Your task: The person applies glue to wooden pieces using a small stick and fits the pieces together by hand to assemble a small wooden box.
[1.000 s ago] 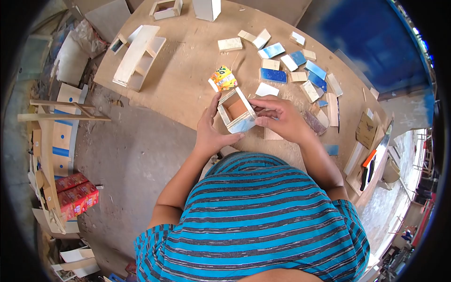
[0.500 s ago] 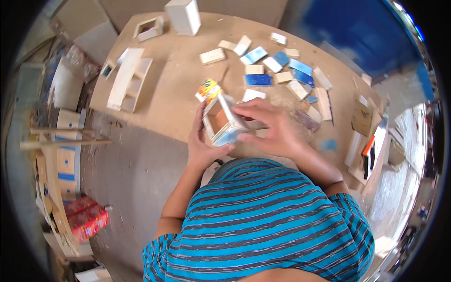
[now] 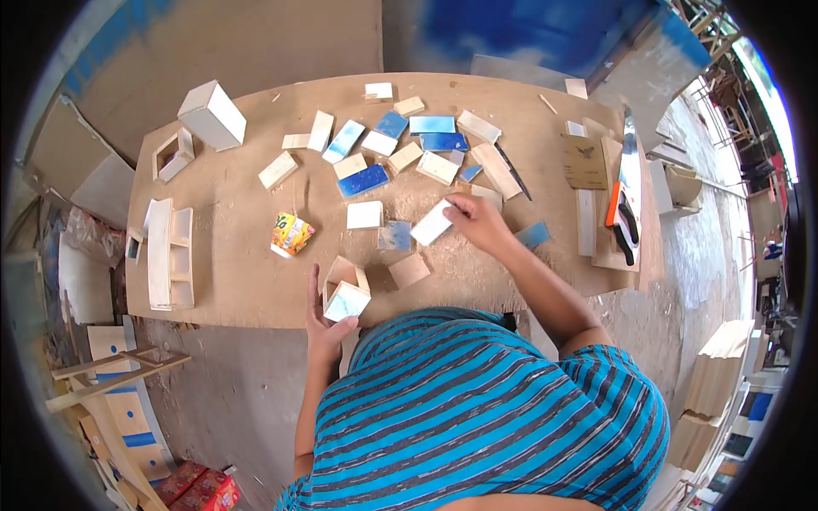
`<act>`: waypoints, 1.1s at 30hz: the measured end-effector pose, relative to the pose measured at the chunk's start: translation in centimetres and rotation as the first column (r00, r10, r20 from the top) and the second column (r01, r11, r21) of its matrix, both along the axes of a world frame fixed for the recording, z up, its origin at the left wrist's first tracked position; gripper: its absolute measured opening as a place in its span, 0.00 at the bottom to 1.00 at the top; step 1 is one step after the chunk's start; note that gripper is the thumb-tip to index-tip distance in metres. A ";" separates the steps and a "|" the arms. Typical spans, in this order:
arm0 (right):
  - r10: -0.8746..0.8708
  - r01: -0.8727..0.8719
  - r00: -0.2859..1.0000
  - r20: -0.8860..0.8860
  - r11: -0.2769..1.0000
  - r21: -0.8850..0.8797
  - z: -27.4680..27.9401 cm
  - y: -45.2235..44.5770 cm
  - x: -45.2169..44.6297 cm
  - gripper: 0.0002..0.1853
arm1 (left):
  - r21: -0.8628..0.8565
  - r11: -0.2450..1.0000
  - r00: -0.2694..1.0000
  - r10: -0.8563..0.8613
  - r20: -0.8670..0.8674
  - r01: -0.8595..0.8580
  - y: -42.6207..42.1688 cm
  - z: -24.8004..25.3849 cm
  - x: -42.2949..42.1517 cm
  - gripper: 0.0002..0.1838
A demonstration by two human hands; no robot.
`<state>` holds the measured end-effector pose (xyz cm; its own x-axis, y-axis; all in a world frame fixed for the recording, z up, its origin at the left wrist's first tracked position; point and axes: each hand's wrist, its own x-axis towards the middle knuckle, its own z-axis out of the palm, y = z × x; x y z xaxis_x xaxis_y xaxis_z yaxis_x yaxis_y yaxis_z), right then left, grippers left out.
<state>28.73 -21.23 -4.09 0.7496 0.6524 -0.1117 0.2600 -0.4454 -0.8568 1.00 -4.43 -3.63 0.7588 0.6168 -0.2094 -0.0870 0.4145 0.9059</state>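
Observation:
Near the table's front edge, my left hand (image 3: 326, 328) holds a small open wooden box (image 3: 348, 301), its thumb on the pale blue-white side and its fingers along the left. My right hand (image 3: 475, 220) pinches a white rectangular block (image 3: 432, 223) between thumb and fingers, over the sawdust right of centre. Between the hands lie a blue-grey piece (image 3: 394, 236), a white block (image 3: 365, 215) and a bare wooden piece (image 3: 410, 271). A yellow printed cup (image 3: 291, 235) lies up and left of the box.
Several blue, white and bare wood blocks (image 3: 363, 180) are scattered across the table (image 3: 239, 281). At the left stand a small shelf (image 3: 171, 255), a hollow frame (image 3: 174, 156) and a tall white box (image 3: 212, 116). A saw with an orange-black handle (image 3: 623, 223) lies at the right.
The view has turned to the right. My right hand has left the small box and now has a white block in its fingers. The box is still in my left hand, lower and closer to me.

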 end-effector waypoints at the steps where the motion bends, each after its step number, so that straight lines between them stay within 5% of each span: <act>1: 0.023 -0.021 0.994 0.107 0.999 -0.027 0.4 -0.4 0.7 0.13 | 0.015 1.000 1.000 -0.001 0.016 0.001 0.2 -0.6 -0.1 0.65; 4: 0.059 -0.010 0.885 0.462 0.994 -0.108 2.2 -0.9 3.2 0.13 | 0.043 0.999 0.998 0.009 0.057 -0.011 0.6 -1.3 -0.2 0.65; 8: -0.132 0.282 0.706 0.696 0.953 -0.106 2.5 0.6 9.7 0.16 | 0.034 0.999 0.997 0.032 0.065 -0.035 0.3 -0.3 -0.4 0.66; 11: -0.018 0.380 0.606 0.795 0.885 -0.270 0.5 2.1 14.3 0.20 | 0.061 0.997 0.996 0.052 0.078 -0.057 0.2 -0.3 -0.7 0.66; 14: 0.080 0.276 0.773 0.630 0.852 -0.446 0.4 2.9 16.7 0.23 | 0.114 0.989 0.991 0.088 0.096 -0.098 0.2 -0.5 -1.5 0.67; 17: -0.114 0.284 0.873 0.475 0.909 -0.304 2.8 3.6 16.2 0.23 | 0.124 0.986 0.992 0.103 0.067 -0.111 -0.1 0.8 -2.2 0.67; 18: -0.179 0.187 0.974 0.140 0.981 -0.049 -1.4 3.5 19.2 0.23 | 0.118 0.987 0.994 0.103 0.046 -0.108 -0.3 1.3 -2.4 0.67; 19: -0.050 0.084 0.969 -0.244 0.988 0.132 1.7 3.9 16.2 0.24 | 0.155 0.982 0.993 0.105 0.046 -0.111 -0.4 1.1 -2.5 0.67; 20: 0.146 0.056 0.810 -0.568 0.945 0.322 4.8 3.7 12.4 0.24 | 0.192 0.975 0.993 0.107 0.043 -0.114 -0.3 0.7 -2.5 0.67; 22: 0.228 0.039 0.694 -0.683 0.935 0.351 5.5 4.7 7.5 0.26 | 0.310 0.943 0.993 0.121 0.011 -0.119 -0.2 0.2 -2.4 0.67; 25: 0.396 -0.257 0.544 -0.740 0.918 0.302 6.8 5.5 1.7 0.30 | 0.565 0.824 0.991 0.106 -0.077 -0.045 0.1 1.6 -1.1 0.66; 33: 0.521 -0.540 0.515 -0.680 0.814 0.214 7.0 7.1 -5.3 0.35 | 0.820 0.572 0.956 0.232 -0.181 0.017 -0.1 3.8 -0.2 0.60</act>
